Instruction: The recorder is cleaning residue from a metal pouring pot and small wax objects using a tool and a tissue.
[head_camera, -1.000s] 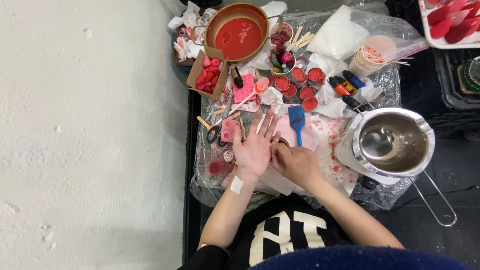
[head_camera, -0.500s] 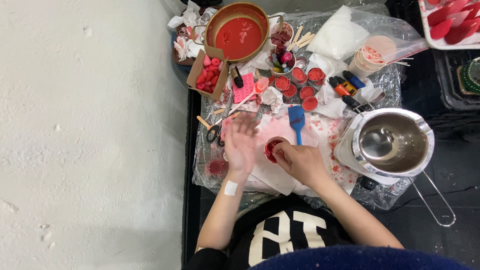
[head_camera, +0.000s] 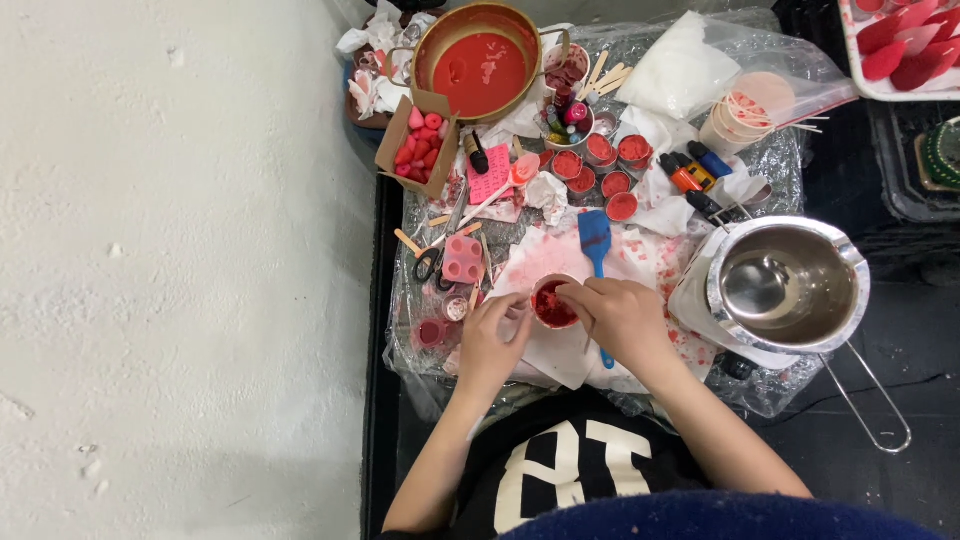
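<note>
I'm closing my right hand (head_camera: 625, 318) grip on the small round red-filled tin cup (head_camera: 552, 302), left hand (head_camera: 492, 345) fingers curling against its side over the stained white paper (head_camera: 560, 355).

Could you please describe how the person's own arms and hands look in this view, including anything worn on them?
Both forearms are bare, with no sleeves reaching them, and no gloves, rings or watch show on the left hand or the right hand. In this picture no plaster or mark can be made out on either arm. The person wears a black top with large white lettering.
</note>
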